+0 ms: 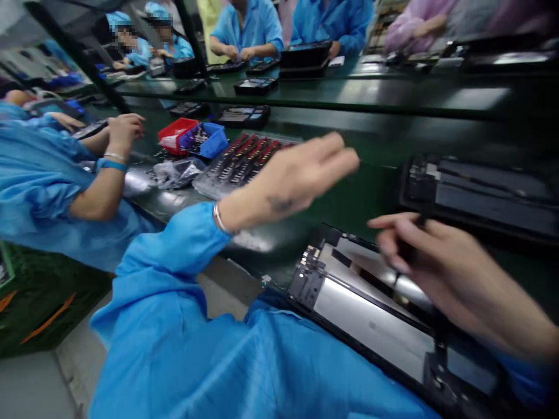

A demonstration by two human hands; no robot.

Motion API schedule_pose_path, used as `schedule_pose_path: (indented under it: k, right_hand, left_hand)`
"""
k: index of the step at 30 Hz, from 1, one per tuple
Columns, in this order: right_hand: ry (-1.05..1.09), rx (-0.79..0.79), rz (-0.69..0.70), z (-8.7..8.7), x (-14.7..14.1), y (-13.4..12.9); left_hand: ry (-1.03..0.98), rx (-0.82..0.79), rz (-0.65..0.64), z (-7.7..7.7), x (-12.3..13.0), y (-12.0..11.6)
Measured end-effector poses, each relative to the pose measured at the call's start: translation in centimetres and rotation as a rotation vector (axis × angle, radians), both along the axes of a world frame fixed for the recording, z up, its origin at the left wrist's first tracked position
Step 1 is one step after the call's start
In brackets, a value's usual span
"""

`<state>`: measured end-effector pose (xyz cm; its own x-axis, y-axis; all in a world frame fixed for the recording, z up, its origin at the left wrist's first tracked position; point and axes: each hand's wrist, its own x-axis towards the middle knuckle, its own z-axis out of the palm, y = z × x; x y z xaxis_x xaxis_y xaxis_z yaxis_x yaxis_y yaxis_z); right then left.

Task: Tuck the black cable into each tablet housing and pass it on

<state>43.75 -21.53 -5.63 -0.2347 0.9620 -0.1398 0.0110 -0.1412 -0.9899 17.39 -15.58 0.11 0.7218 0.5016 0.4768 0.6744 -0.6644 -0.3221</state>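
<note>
My left hand (297, 174) is raised over the bench with its fingers stretched out to the right. Its palm side is hidden, and nothing shows in it. Just left of it lies a clear plastic tray (212, 185) with rows of dark, red-edged strips. My right hand (441, 270), blurred, hovers above an opened flat electronic device (362, 323). Thumb and fingers are pinched around a thin dark thing too smeared to name. The device tilts at the bench's front edge, showing a silver panel, a black ribbon strip and small parts at its left end.
Another opened device (493, 186) lies on a dark stack at right. A red bin (177, 137) and a blue bin (213, 139) of small parts stand beyond a crumpled plastic bag (179, 173). A co-worker's arm (98, 186) is at left; other people sit across the bench.
</note>
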Motion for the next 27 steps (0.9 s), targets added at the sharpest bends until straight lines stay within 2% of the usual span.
schedule_pose_path:
  k: [1, 3, 5, 7, 12, 15, 16, 18, 21, 24, 27]
  right_hand:
    - [0.108, -0.115, 0.065, -0.1, -0.8, 0.2]
    - [0.245, -0.213, 0.104, -0.6, -1.8, 0.3]
    - [0.307, -0.203, 0.06, -1.1, -1.9, 0.2]
    - [0.309, -0.165, 0.003, -1.5, -1.6, 0.0]
    - [0.249, -0.112, -0.029, -1.9, -1.0, -0.2]
    - [0.129, 0.02, -0.058, -1.9, -1.1, 0.0]
    - [0.063, 0.086, -0.078, -1.8, -1.1, 0.0]
    - [-0.087, 0.236, -0.112, -1.5, -1.0, 0.0]
    - [-0.293, 0.476, -0.14, -1.1, -0.9, -0.2]
    - [-0.448, 0.653, -0.142, -1.1, -0.8, -0.4]
    - [-0.54, 0.744, -0.118, -1.2, -0.6, -0.4]
  left_hand:
    - [0.042, 0.151, -0.159, -0.9, 1.4, -1.4]
    - [0.07, 0.367, -0.457, -2.9, 3.3, -3.0]
    - [0.048, 0.447, -0.646, -4.6, 4.2, -3.2]
    - [0.031, 0.439, -0.719, -5.5, 4.7, -2.7]
    - [0.052, 0.418, -0.787, -5.7, 5.4, -1.9]
    - [-0.065, 0.329, -0.847, -6.1, 5.3, -1.8]
    - [-0.141, 0.278, -0.814, -6.2, 5.2, -1.8]
    - [-0.268, 0.183, -0.633, -6.2, 5.0, -1.8]
    - [-0.232, 0.088, -0.329, -5.7, 4.6, -2.1]
    - [-0.102, 0.034, -0.227, -5.0, 4.6, -2.8]
    - [0.015, 0.03, -0.169, -4.7, 4.9, -3.6]
